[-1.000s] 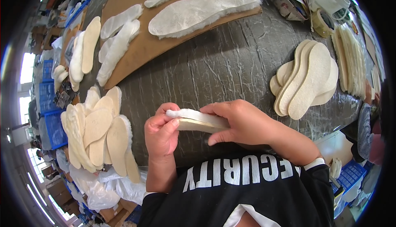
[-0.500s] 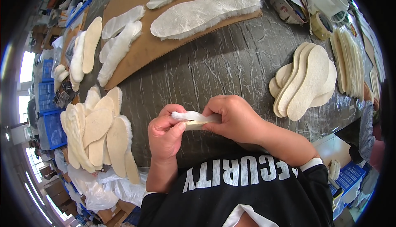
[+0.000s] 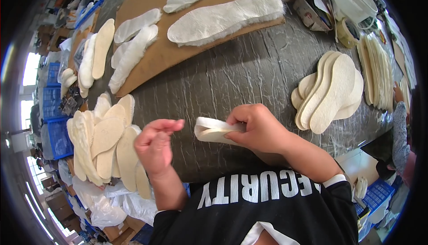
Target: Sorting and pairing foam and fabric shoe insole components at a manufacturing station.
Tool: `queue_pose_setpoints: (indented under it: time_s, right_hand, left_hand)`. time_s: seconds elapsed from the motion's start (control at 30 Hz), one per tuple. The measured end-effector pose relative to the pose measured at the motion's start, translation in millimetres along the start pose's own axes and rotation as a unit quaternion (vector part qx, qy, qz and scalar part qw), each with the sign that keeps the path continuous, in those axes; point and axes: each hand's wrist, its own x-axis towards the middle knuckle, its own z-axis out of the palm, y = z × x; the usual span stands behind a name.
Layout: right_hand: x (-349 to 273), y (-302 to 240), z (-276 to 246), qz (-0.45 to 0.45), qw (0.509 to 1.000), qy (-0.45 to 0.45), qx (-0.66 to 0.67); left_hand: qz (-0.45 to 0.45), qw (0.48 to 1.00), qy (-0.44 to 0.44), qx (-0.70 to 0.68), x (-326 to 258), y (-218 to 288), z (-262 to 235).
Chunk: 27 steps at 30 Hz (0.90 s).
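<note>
Head view: at the lower left, the pile (image 3: 107,136) of cream insoles lies on the table (image 3: 263,80). Just right of it, left of centre, is my left hand (image 3: 156,147). A half-second ago it was pinching the left end of the insole; now it has let go and drawn off leftward, empty, fingers loosely bent and apart. Above, across the top, white fleece pieces (image 3: 227,18) lie on the brown board (image 3: 167,58).

In the middle of the frame is the insole (image 3: 211,136), off the table in my right hand (image 3: 236,127). That hand grips its right part, thumb below and fingers over the top. The white fleece layer sits over the cream one, and a slit shows between them near the freed left end; I cannot tell how far they are joined. As I judge it, the right hand alone now carries the piece, leaving the left free to work.

Farther right, the stack (image 3: 332,93) lies untouched.
</note>
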Motion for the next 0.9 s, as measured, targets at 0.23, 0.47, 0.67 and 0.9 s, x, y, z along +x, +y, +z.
queue_pose_setpoints:
  time_s: [0.23,0.47,0.67,0.9]
  right_hand:
    - [-2,-1,-1,0.029,0.998,-0.008,0.052]
    - [-4,-5,-7,0.046,0.997,-0.021,0.065]
    - [-10,-9,-8,0.025,0.998,-0.011,0.058]
    - [-13,-15,-10,0.041,0.999,0.032,0.000]
  left_hand:
    - [-0.057,0.991,-0.057,0.111,8,-5,16]
    - [-0.119,0.976,-0.123,0.136,17,0,35]
    - [-0.101,0.968,-0.146,0.175,22,5,41]
    - [-0.023,0.971,-0.084,0.221,12,5,55]
